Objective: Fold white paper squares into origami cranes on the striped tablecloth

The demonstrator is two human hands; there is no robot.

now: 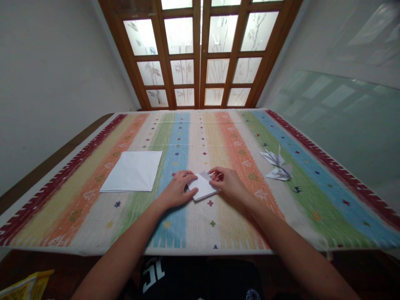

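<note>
Head view, and both hands are on the folded white paper point(202, 187) at mid-table: left hand point(176, 189) clasping it, fingers curled over, right hand point(226, 183) pinching its edge. Creased white sheet point(131, 171) lies left, paper crane point(276, 164) right, on the striped tablecloth point(200, 233).

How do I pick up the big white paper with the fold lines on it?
Pinch the right edge of the creased white paper sheet, coming from the right, where the left hand is closest. The sheet lies flat on the striped tablecloth, so slide your fingers under that edge first.
</note>
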